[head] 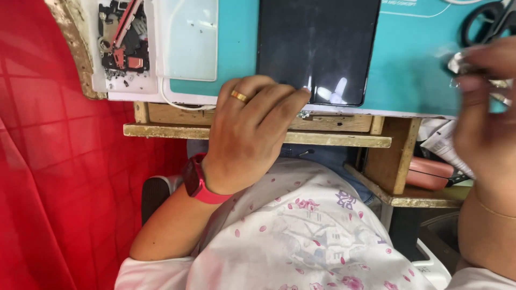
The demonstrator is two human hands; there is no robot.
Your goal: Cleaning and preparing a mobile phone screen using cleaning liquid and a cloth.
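Observation:
A black tablet [317, 45] lies screen-up on a teal work mat [408, 70]. My left hand [250, 134], with a gold ring and a red wrist band, rests at the mat's near edge, fingertips touching the tablet's lower left corner. My right hand [486, 115] is blurred at the right edge, with its fingers closed on a small shiny metal object [457, 64]; what it is cannot be told.
A white tray [121, 45] with small electronic parts sits at the left beside a white plastic lid [188, 37]. Black scissors [489, 21] lie at the top right. A wooden shelf [344, 140] runs under the table, and red cloth [59, 188] hangs on the left.

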